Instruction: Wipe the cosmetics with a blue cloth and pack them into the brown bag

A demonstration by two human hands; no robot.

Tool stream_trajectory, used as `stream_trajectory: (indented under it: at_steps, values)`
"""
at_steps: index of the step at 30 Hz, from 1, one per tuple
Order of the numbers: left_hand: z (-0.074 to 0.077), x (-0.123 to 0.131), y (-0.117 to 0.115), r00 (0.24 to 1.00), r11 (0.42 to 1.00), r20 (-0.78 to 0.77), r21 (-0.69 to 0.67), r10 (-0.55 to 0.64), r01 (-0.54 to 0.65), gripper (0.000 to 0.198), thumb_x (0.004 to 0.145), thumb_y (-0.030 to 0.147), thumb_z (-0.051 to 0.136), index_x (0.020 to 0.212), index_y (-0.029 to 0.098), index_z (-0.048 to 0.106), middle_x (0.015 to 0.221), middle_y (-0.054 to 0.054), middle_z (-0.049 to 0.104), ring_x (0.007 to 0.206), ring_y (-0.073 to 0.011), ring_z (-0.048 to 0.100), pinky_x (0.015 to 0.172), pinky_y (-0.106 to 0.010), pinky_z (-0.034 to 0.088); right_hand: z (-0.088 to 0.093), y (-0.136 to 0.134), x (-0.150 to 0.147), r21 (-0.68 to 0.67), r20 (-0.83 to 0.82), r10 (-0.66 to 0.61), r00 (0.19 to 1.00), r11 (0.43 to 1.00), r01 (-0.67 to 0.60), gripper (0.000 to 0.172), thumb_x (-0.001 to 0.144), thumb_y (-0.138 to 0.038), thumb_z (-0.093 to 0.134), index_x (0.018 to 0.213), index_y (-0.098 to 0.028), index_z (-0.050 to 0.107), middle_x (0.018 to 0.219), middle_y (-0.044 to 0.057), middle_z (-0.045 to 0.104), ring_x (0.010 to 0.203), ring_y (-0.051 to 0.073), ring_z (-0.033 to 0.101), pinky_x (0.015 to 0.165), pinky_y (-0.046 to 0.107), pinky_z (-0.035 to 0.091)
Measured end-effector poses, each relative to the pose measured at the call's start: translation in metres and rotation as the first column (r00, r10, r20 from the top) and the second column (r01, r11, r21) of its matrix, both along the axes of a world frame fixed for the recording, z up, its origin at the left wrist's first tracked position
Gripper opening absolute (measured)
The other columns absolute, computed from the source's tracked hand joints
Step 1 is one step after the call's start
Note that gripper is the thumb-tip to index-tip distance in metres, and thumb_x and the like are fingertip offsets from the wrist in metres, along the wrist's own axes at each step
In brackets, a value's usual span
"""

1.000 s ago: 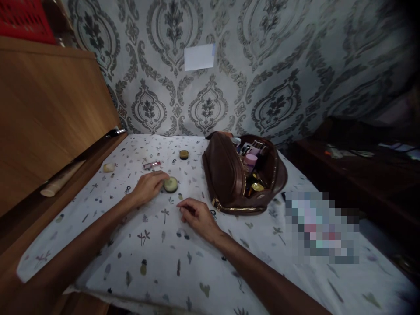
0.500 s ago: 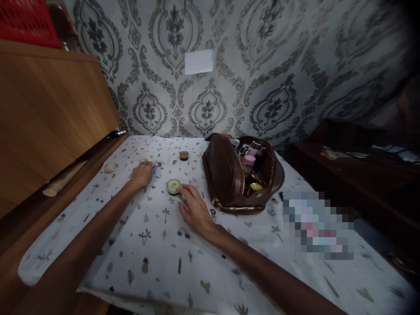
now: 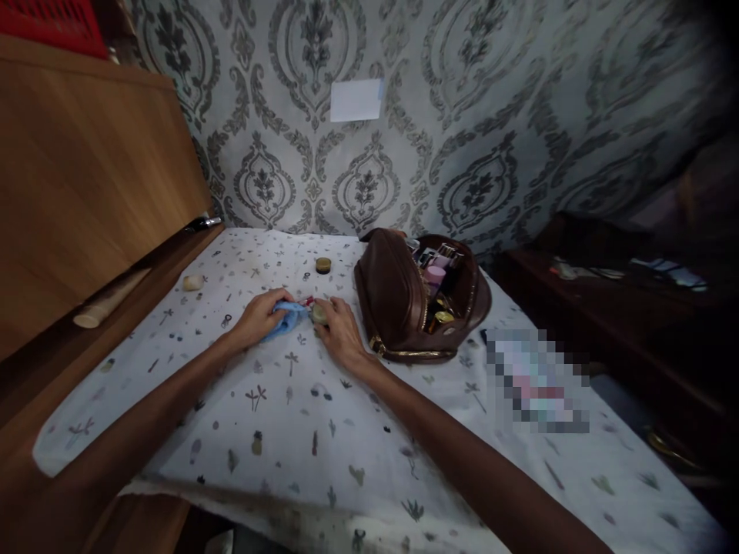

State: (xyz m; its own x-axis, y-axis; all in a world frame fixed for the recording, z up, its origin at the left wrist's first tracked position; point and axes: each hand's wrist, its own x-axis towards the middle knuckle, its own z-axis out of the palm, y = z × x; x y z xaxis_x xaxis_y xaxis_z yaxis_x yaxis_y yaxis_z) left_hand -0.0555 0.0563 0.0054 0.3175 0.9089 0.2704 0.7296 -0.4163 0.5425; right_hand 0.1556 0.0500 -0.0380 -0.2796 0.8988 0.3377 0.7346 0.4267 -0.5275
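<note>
Spilling from beneath the left hand [image 3: 262,312], a soft blue cloth [image 3: 282,322] is bunched low over the white printed surface [image 3: 225,415]; that hand is closed, its fingers curled over the folds. The cloth looks thin and light, so it should give under any pinch and is better held as a gathered wad than by one corner. Facing it, the right hand [image 3: 342,329] is partly open, fingers bent at a small round pale-green jar [image 3: 319,312] between the two hands; they seem to touch it, but how firmly they grip cannot be told. The jar is probably stiff and fairly light, with smooth sides that could slip and perhaps break if dropped, so thumb and fingers set opposite each other round its side seem the surest hold. Just beyond, partly hidden, a slim red-ended tube [image 3: 304,302] would likely roll if nudged. Off to the right, the open brown bag [image 3: 386,296] looks pliable and fairly weighty with its contents, best lifted from underneath. Farther back, an amber jar [image 3: 323,265] stands apart from both hands, likely handled much like the green one.
</note>
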Motion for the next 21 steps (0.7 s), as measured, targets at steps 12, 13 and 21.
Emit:
stream_trajectory:
  at_steps: [12, 13, 21]
  values:
    - [-0.011, 0.019, -0.030, 0.949, 0.992, 0.289, 0.044, -0.127, 0.119, 0.025, 0.085, 0.024, 0.051, 0.102, 0.018, 0.068, 0.097, -0.003, 0.074, 0.088, -0.0202, 0.067, 0.082, -0.031, 0.052, -0.004, -0.054, 0.030, 0.073, -0.385, 0.140, 0.912, 0.990, -0.121, 0.029, 0.092, -0.040, 0.064, 0.115, -0.023, 0.071, 0.101, 0.008, 0.074, 0.088, 0.022, 0.066, 0.078, 0.034, 0.055]
    - [-0.012, 0.018, -0.030, 0.954, 0.996, 0.288, 0.065, -0.081, 0.065, 0.025, 0.086, 0.023, 0.050, 0.102, 0.018, 0.068, 0.094, -0.002, 0.073, 0.085, -0.0195, 0.067, 0.080, -0.030, 0.052, -0.005, -0.056, 0.030, 0.033, -0.414, 0.139, 0.899, 0.990, -0.138, 0.029, 0.092, -0.040, 0.065, 0.114, -0.022, 0.071, 0.100, 0.007, 0.074, 0.084, 0.021, 0.066, 0.075, 0.032, 0.054]
    - [-0.005, 0.038, -0.044, 0.959, 0.906, 0.234, 0.420, -0.157, 0.046, 0.030, 0.087, 0.010, 0.048, 0.102, 0.019, 0.072, 0.101, -0.006, 0.068, 0.095, -0.0188, 0.065, 0.084, -0.031, 0.054, -0.008, -0.047, 0.028, -0.114, -0.603, 0.091, 0.792, 0.974, -0.198, 0.024, 0.083, -0.032, 0.069, 0.103, -0.020, 0.071, 0.091, 0.005, 0.074, 0.076, 0.019, 0.066, 0.071, 0.030, 0.054]
